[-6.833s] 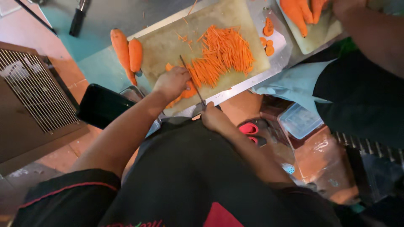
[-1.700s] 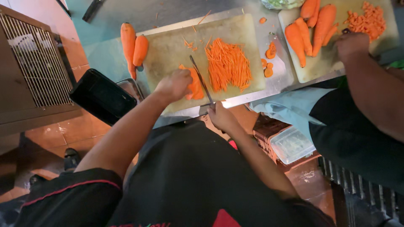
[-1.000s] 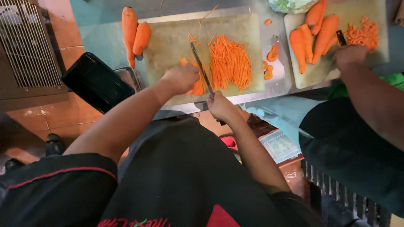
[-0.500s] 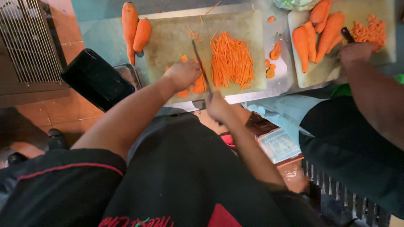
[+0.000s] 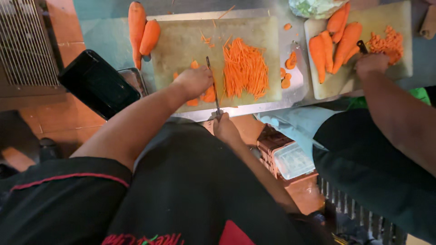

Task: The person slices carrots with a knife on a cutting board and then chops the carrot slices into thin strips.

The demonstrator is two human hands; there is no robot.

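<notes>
My left hand [image 5: 193, 81] presses down on flat orange carrot slices [image 5: 206, 95] on a pale cutting board [image 5: 181, 43]. My right hand [image 5: 225, 129] grips the handle of a long knife [image 5: 212, 84] at the board's near edge. The blade lies across the board, right beside my left fingers. A pile of thin carrot strips [image 5: 245, 68] sits just right of the blade. Two whole carrots [image 5: 141, 32] lie at the board's far left corner.
A co-worker's hand [image 5: 371, 63] holds a dark-handled knife over a second board [image 5: 381, 18] with whole carrots [image 5: 334, 43] and shredded carrot [image 5: 386, 43]. A black tray [image 5: 97, 84] leans at the left. A clear lidded box [image 5: 293, 161] sits below the counter.
The view has drifted slightly. My left hand stays on the carrot slices and my right hand keeps the knife beside them. The co-worker's hand has shifted a little on the second board.
</notes>
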